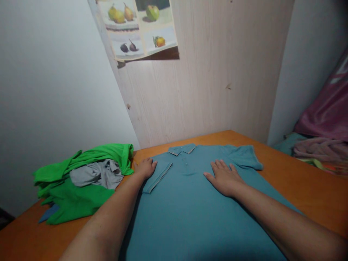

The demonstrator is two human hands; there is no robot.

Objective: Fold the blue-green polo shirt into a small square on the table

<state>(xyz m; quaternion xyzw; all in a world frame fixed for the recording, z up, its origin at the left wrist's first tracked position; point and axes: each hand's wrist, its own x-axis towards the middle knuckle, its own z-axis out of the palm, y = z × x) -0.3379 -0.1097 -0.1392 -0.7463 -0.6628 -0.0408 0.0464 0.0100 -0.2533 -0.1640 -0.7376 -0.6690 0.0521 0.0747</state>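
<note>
A blue-green polo shirt [190,203] lies spread front up, its collar at the far end. The sleeve on the left is folded inward over the chest, while the right sleeve stretches outward. My left hand [146,168] rests at the shirt's left shoulder edge, by the folded sleeve, with its fingers partly hidden from view. On the right side of the chest, my right hand [224,177] lies flat with its fingers stretched out. Neither hand appears to grip the cloth.
An orange-brown table [307,185] carries the shirt. To the left sits a heap of green clothes [81,201] with a grey garment [96,174] among them. A wooden panel [206,98] with a fruit poster [160,29] stands behind. Folded fabrics [320,152] are at the far right.
</note>
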